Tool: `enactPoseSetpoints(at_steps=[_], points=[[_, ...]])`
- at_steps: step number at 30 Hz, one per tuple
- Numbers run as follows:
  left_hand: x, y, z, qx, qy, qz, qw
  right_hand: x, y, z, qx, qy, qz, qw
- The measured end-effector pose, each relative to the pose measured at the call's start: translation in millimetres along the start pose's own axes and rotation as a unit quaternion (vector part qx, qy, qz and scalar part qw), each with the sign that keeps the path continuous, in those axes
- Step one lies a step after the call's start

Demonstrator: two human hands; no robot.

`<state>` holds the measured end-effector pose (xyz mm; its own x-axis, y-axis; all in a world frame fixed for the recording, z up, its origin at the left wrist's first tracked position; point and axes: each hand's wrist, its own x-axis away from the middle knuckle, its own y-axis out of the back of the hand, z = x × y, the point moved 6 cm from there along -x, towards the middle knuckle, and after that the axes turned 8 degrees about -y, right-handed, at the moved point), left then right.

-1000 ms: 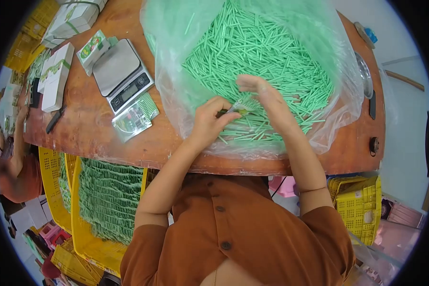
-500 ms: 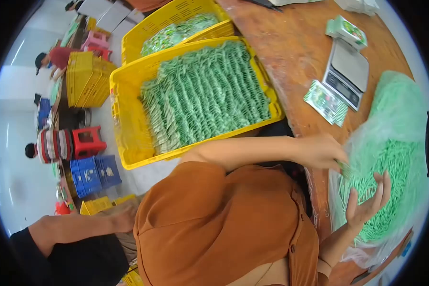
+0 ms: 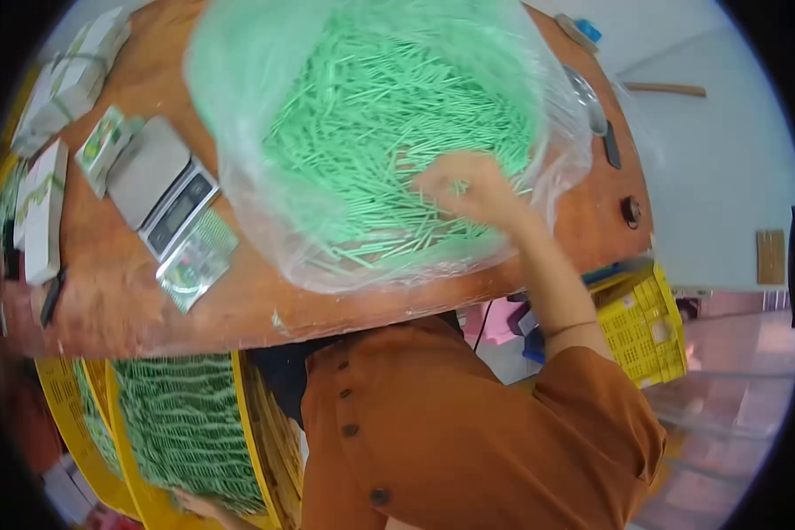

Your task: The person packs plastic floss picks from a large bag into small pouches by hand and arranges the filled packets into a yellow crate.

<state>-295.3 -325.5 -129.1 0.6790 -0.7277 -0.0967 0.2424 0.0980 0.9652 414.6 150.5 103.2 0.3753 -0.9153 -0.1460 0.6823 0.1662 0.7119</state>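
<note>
My right hand (image 3: pixel 468 190) is over a heap of thin light-green sticks (image 3: pixel 371 124) in an open clear plastic bag (image 3: pixel 327 276). Its fingers are curled and blurred, with thumb and finger close together; whatever is between them cannot be made out. At the lower left, my left hand (image 3: pixel 199 503) is partly in view at the near end of a yellow crate (image 3: pixel 124 433). Rows of green-striped packets (image 3: pixel 185 424) fill that crate, and the hand touches or hovers over them. Its fingers are mostly hidden.
A digital scale (image 3: pixel 155 181) stands on the wooden table (image 3: pixel 265 318), with a green-and-clear packet (image 3: pixel 196 265) against it and a small box (image 3: pixel 106 150) behind. White bundles (image 3: pixel 44 212) lie at the far left. Another yellow crate (image 3: pixel 640 327) is at right below the table edge.
The view has swung to the right, bringing the bag to the middle. My left hand has gone from the bag to the crate; my right hand has reached down into the sticks.
</note>
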Motion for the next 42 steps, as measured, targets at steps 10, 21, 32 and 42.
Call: enactPoseSetpoints(at_steps=[10,21,32,42], points=[[-51,196,-169,0.308,0.120,-0.201,0.922,-15,27,-104,0.467,0.082,0.049,0.879],[-27,376,-560,0.648,-0.457,-0.024,0.608,-32,11,-65,-0.010,-0.137,0.246,0.960],[-83,403,-597,0.794,-0.310,-0.001,0.523,-36,-10,-66,0.275,-0.013,-0.028,0.961],[-75,263,-490,0.132,-0.543,-0.208,0.803,-23,-51,-51,0.071,0.025,-0.018,0.997]])
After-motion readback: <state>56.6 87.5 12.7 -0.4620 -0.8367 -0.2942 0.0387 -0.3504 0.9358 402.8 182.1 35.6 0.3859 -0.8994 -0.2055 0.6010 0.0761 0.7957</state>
